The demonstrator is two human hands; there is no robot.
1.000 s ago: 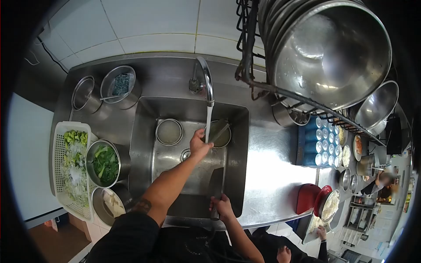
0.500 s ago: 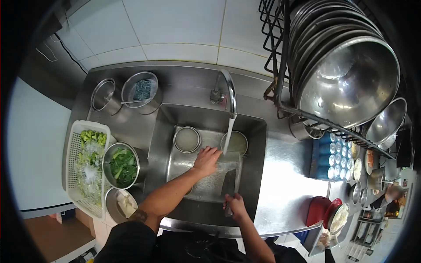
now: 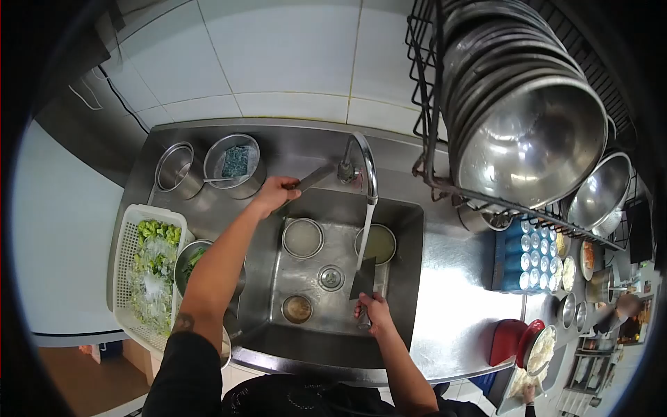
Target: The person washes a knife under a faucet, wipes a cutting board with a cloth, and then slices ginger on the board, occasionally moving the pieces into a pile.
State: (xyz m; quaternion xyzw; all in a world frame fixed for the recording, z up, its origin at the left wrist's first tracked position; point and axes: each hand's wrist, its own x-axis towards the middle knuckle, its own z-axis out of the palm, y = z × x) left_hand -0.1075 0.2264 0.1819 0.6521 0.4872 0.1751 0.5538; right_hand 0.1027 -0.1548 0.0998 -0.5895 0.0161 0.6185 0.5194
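Over the sink's back left corner, my left hand [image 3: 280, 193] grips a long flat metal piece [image 3: 314, 178] that slants toward the tap's base; what it is I cannot make out for sure. My right hand [image 3: 373, 313] is closed on the handle of a cleaver [image 3: 363, 278] with a broad dark blade, held low over the right part of the sink [image 3: 326, 340]. Water runs from the curved tap [image 3: 368, 167] down toward the blade. Two metal bowls with cloudy liquid, one left [image 3: 303, 238] and one right [image 3: 379, 244], stand in the sink.
A small brown round item [image 3: 297, 309] lies by the drain [image 3: 331, 278]. Left are a white basket of greens [image 3: 124, 278] and metal pots [image 3: 253, 182]. Right are stacked bowls [image 3: 535, 146] on a wire rack, cans [image 3: 514, 260] and a red container [image 3: 506, 342]. A person [image 3: 611, 320] stands far right.
My left hand has moved from the sink's middle up and left to the back edge, onto the flat metal piece. The cleaver has shifted slightly, its blade now under the water. The view has shifted slightly.
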